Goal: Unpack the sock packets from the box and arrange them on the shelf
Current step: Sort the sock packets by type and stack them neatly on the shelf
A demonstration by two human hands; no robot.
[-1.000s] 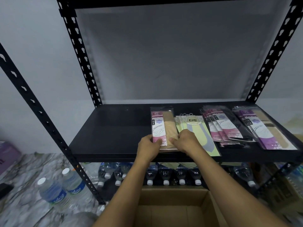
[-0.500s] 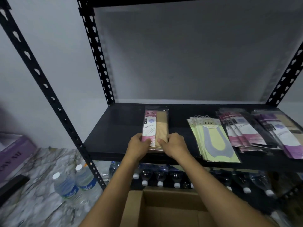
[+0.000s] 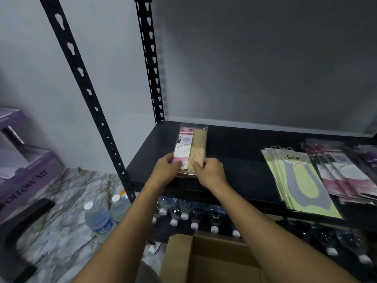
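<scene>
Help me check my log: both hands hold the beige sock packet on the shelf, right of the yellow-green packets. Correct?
No. The head view shows the left hand and right hand holding the beige sock packet on the shelf, but left of the yellow-green packets.

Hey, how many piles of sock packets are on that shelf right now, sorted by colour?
Beige pile: 1
Yellow-green pile: 1
Pink pile: 1
Purple pile, cut off at right edge: 1
Total: 4
</scene>
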